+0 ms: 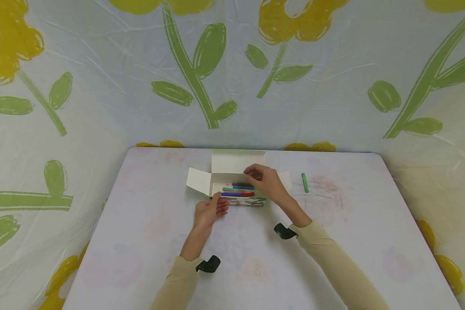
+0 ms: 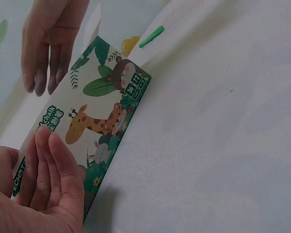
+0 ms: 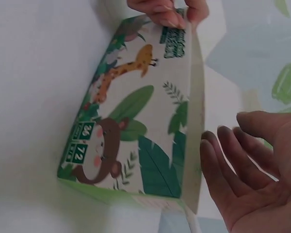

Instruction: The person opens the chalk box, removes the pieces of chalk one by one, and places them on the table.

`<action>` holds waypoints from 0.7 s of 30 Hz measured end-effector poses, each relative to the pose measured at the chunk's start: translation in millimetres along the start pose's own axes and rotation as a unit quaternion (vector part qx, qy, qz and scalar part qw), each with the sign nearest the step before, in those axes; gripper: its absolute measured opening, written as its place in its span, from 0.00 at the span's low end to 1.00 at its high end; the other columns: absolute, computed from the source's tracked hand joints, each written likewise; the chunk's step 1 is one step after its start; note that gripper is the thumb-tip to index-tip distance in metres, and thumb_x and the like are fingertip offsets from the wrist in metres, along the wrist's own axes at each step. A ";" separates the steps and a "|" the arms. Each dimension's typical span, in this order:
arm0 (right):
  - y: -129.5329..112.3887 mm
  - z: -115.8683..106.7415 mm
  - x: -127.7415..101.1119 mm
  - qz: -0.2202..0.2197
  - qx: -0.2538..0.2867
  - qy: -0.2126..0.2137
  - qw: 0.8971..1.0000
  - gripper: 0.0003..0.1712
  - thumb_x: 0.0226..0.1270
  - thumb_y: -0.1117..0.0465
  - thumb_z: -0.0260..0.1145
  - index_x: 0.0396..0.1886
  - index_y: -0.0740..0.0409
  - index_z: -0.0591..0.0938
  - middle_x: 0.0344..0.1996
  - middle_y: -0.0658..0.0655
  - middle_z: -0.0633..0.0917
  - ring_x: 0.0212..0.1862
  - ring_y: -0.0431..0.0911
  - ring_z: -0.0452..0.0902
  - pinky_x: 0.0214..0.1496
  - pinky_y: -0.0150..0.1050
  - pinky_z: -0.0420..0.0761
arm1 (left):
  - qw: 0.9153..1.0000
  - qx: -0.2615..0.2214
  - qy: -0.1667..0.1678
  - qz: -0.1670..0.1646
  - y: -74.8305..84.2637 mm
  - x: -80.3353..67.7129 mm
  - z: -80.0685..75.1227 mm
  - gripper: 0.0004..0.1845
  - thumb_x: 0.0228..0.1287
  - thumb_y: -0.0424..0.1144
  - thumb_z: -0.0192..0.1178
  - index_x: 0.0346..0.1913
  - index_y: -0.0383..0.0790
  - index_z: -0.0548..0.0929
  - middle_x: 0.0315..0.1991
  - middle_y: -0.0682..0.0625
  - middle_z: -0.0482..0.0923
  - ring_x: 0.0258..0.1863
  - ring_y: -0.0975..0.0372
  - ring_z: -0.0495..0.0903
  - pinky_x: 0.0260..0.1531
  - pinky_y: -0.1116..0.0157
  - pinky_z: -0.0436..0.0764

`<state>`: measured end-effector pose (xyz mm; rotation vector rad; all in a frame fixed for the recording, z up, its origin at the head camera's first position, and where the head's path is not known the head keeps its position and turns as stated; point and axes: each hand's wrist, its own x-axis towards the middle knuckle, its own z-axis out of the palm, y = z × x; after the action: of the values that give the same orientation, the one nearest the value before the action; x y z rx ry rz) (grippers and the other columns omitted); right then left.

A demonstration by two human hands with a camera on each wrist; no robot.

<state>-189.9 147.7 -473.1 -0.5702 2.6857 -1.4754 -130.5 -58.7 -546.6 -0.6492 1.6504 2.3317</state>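
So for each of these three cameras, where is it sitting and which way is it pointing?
Head: looks forward and down from above at the table, both forearms, the left hand, the right hand and the open chalk box.
Left wrist: low beside the left hand, looking along the box's giraffe side; the right hand shows beyond.
Right wrist: close by the right hand's fingers, facing that same printed side.
All views share the box; head and left wrist share the loose green chalk.

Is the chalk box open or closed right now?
Open. The chalk box has its lid flap folded back and side flap spread left, with blue, green and red chalk sticks visible inside.
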 end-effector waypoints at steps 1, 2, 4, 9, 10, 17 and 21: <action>0.5 3.0 0.7 -0.004 -0.002 -0.010 1.000 0.11 0.72 0.65 0.69 0.49 0.67 0.84 0.41 0.62 0.88 0.45 0.55 0.86 0.52 0.51 0.87 | 1.000 0.002 0.000 0.001 0.1 -0.2 -0.1 0.21 0.76 0.44 0.60 0.39 0.24 0.86 0.31 0.45 0.88 0.28 0.64 0.86 0.33 0.69 0.87; 1.6 6.2 1.5 -0.008 -0.003 -0.020 1.000 0.11 0.72 0.66 0.69 0.49 0.68 0.84 0.42 0.62 0.89 0.45 0.55 0.86 0.52 0.51 0.87 | 1.000 0.004 0.000 0.002 0.2 -0.3 -0.2 0.21 0.76 0.44 0.60 0.40 0.24 0.86 0.31 0.45 0.88 0.28 0.64 0.86 0.33 0.69 0.87; 3.1 11.6 2.4 -0.011 -0.005 -0.037 0.999 0.12 0.71 0.67 0.69 0.50 0.69 0.84 0.42 0.62 0.89 0.46 0.55 0.86 0.52 0.50 0.87 | 1.000 0.003 0.000 0.002 0.1 -0.1 -0.5 0.21 0.76 0.44 0.60 0.40 0.24 0.86 0.31 0.45 0.87 0.28 0.64 0.86 0.33 0.70 0.87; 6.8 22.3 5.2 -0.015 -0.013 -0.076 0.997 0.12 0.71 0.68 0.68 0.50 0.71 0.84 0.43 0.63 0.88 0.47 0.55 0.86 0.52 0.49 0.87 | 1.000 0.000 -0.007 0.006 -1.2 1.1 -1.9 0.21 0.76 0.45 0.61 0.40 0.24 0.86 0.31 0.46 0.87 0.28 0.64 0.86 0.32 0.70 0.87; 7.9 24.1 5.9 -0.016 -0.019 -0.084 0.996 0.12 0.71 0.69 0.68 0.50 0.71 0.84 0.44 0.64 0.88 0.47 0.55 0.86 0.52 0.49 0.87 | 1.000 0.000 -0.007 0.006 -1.2 1.2 -1.9 0.21 0.76 0.45 0.60 0.40 0.24 0.86 0.30 0.46 0.87 0.28 0.64 0.86 0.32 0.70 0.87; 13.6 31.0 12.0 -0.016 -0.081 -0.152 0.985 0.13 0.70 0.68 0.70 0.50 0.71 0.84 0.46 0.66 0.87 0.49 0.56 0.83 0.56 0.51 0.83 | 1.000 -0.002 -0.002 0.006 -0.2 1.0 -1.0 0.21 0.76 0.44 0.60 0.40 0.23 0.86 0.30 0.45 0.87 0.27 0.64 0.86 0.32 0.70 0.87; 13.9 31.2 17.3 -0.003 -0.102 -0.182 0.978 0.14 0.70 0.66 0.70 0.50 0.71 0.84 0.46 0.64 0.87 0.49 0.55 0.82 0.55 0.50 0.83 | 1.000 -0.004 -0.001 0.003 0.0 1.0 -0.9 0.21 0.76 0.44 0.60 0.40 0.23 0.86 0.31 0.45 0.88 0.28 0.64 0.86 0.33 0.69 0.87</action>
<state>-204.2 123.5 -499.1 -0.7745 2.5522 -0.9833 -131.2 -59.6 -547.2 -0.6429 1.6454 2.3435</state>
